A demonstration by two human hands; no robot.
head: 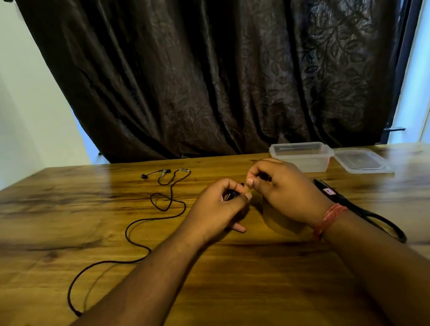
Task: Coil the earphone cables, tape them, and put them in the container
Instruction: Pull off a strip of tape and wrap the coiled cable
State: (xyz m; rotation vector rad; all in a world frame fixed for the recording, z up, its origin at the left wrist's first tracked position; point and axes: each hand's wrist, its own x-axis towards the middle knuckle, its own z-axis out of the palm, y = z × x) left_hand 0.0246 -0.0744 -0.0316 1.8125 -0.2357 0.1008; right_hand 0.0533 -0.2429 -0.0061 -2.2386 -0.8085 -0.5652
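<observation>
My left hand (220, 206) is closed around a small black coiled earphone bundle (231, 195), held just above the table's middle. My right hand (281, 185) meets it from the right. Its thumb and fingers pinch what looks like a short tan strip of tape (249, 190) against the bundle. A second black earphone cable (151, 220) lies uncoiled on the wooden table (244, 269) to the left, its earbuds (166, 171) at the far end. The clear plastic container (301, 156) stands open at the back right.
The container's clear lid (362, 161) lies flat to its right. Black scissors (363, 211) rest on the table under and beyond my right wrist. A translucent roll-like shape (279, 222) sits below my right hand. A dark curtain (226, 70) hangs behind the table's far edge.
</observation>
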